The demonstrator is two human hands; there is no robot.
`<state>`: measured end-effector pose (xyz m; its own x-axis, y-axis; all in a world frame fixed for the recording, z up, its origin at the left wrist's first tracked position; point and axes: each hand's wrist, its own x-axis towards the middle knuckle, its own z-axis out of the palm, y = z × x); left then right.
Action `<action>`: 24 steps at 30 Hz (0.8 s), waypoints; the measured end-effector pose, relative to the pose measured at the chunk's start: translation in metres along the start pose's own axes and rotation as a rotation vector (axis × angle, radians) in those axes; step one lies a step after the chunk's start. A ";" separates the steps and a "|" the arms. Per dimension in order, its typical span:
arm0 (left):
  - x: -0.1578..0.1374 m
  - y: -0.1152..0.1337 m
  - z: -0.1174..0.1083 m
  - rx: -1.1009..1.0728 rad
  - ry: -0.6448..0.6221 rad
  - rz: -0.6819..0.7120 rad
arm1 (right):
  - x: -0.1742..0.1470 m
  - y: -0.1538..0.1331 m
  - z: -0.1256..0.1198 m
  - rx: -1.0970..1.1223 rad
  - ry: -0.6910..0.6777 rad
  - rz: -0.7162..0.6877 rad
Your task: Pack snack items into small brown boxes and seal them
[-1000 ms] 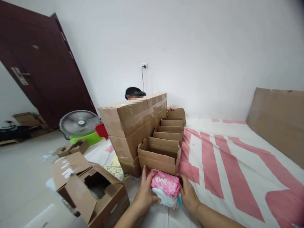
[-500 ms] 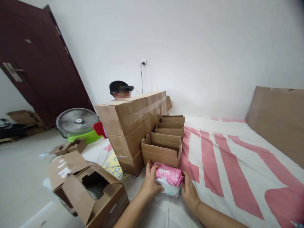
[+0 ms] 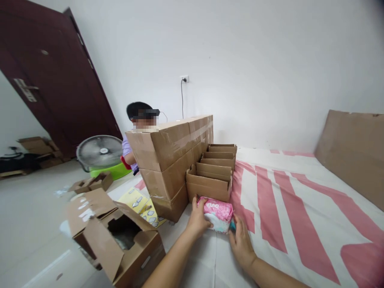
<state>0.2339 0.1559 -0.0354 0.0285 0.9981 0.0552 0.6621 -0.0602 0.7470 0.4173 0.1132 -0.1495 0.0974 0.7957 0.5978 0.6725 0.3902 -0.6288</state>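
Note:
A soft plastic-wrapped pack (image 3: 218,214), pink on top and white with light blue below, is between my hands just in front of the nearest open box. My left hand (image 3: 198,220) grips its left end, thumb on the front side and fingers over the top. At the other end, the fingers of my right hand (image 3: 242,242) are curled against the corner, beside a small blue patch. Beyond the pack stands a row of open cardboard boxes (image 3: 207,188); their insides are mostly hidden by the front walls.
Taped closed cartons (image 3: 169,156) are stacked left of the row. An open carton (image 3: 141,260) stands front left, near a yellow patterned sheet (image 3: 132,196). A person (image 3: 129,152) sits behind the stack, close to a fan (image 3: 103,151). Flat cardboard (image 3: 354,156) leans at right.
The pack has moved slightly away from me, closer to the front box, with both hands following. My right hand's grip looks looser. The person behind the stack has shifted left. My view has turned slightly.

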 end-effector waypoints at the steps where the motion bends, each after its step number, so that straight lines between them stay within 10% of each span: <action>1: 0.004 0.001 0.001 0.005 -0.005 -0.011 | -0.001 0.000 0.000 -0.015 -0.002 -0.009; 24: 0.075 0.024 0.018 0.060 0.032 -0.154 | 0.000 -0.003 -0.009 -0.149 -0.148 -0.115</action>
<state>0.2660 0.2293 -0.0252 -0.1001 0.9944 -0.0349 0.7006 0.0953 0.7071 0.4223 0.1076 -0.1435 -0.0876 0.8135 0.5749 0.7750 0.4183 -0.4738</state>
